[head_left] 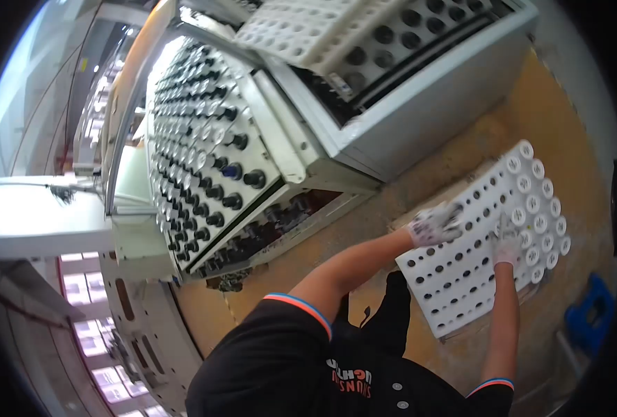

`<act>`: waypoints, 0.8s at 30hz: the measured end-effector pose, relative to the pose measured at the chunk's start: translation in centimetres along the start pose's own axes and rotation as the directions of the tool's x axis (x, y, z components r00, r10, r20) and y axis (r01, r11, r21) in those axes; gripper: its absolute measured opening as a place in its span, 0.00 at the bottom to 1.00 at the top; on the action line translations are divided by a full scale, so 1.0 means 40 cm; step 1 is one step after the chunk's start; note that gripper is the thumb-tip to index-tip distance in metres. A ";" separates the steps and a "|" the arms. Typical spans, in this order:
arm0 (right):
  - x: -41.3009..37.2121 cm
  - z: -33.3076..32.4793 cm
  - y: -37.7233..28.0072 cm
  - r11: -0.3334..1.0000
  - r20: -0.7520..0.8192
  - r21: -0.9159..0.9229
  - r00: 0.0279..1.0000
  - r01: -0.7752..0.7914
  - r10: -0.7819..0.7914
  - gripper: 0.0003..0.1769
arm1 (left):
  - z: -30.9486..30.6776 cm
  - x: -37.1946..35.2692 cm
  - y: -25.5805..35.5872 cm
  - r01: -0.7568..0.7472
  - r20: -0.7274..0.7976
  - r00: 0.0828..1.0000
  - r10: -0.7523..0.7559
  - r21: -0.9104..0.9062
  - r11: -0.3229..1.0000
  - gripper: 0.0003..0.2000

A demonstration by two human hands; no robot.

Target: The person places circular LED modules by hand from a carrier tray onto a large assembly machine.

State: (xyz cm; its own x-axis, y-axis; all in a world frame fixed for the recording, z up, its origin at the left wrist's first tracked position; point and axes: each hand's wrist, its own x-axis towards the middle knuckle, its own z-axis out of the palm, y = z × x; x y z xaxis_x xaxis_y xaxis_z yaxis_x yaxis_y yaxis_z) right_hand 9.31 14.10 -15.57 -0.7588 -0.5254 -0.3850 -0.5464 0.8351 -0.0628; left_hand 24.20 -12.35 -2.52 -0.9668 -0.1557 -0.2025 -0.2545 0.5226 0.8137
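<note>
A white board [454,278] with rows of dark round holes lies low over the floor. White round caps with dark marks [540,224] sit close together in rows along its right side. My left hand [435,226], in a white glove with dark smudges, reaches over the board's upper left edge with fingers stretched apart. My right hand [507,244], gloved too, is over the board beside the nearest caps. Its fingers point away from me, thumb apart, and blend into the white behind them. Nothing shows in either hand.
A machine panel with many black spindles [214,191] stands at the left. Beside it, a grey metal cabinet [433,104] carries more white perforated boards [294,28]. A blue plastic object [590,314] is on the brown floor at the right. My legs are just left of the board.
</note>
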 end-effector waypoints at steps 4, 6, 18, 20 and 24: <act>0.016 -0.046 -0.021 0.995 0.108 -0.101 0.994 -0.022 0.033 0.35 | -0.112 -0.373 -0.135 0.420 -0.244 0.866 -0.436 -0.118 0.900 0.32; -0.056 -0.134 -0.081 0.997 -0.069 0.025 0.995 0.078 -0.076 0.35 | -0.213 -0.562 -0.128 0.561 -0.256 0.713 -0.653 -0.351 0.750 0.29; -0.166 -0.116 -0.620 0.652 -0.256 0.725 0.966 0.223 -0.045 0.32 | -0.517 -1.289 -0.332 -0.144 -0.738 -0.198 -0.645 -0.629 0.764 0.18; -0.207 -0.219 -0.831 0.714 -0.292 0.612 0.936 0.341 -0.196 0.30 | -0.600 -1.429 -0.455 0.107 -0.876 -0.324 -0.357 -0.409 0.906 0.22; -0.289 -0.341 -1.210 0.538 -0.415 0.591 0.798 0.601 -0.436 0.28 | -0.822 -1.669 -0.603 0.331 -0.833 -0.527 -0.171 -0.386 0.861 0.28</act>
State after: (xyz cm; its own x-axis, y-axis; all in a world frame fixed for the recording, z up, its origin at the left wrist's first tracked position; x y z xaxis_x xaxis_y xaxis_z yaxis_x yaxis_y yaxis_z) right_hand 39.68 -22.47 4.49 -0.5148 -0.8512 0.1022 -0.5401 0.2294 -0.8097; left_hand 95.56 -42.15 9.29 0.5699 -0.7053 0.4215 -0.5315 0.0748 0.8437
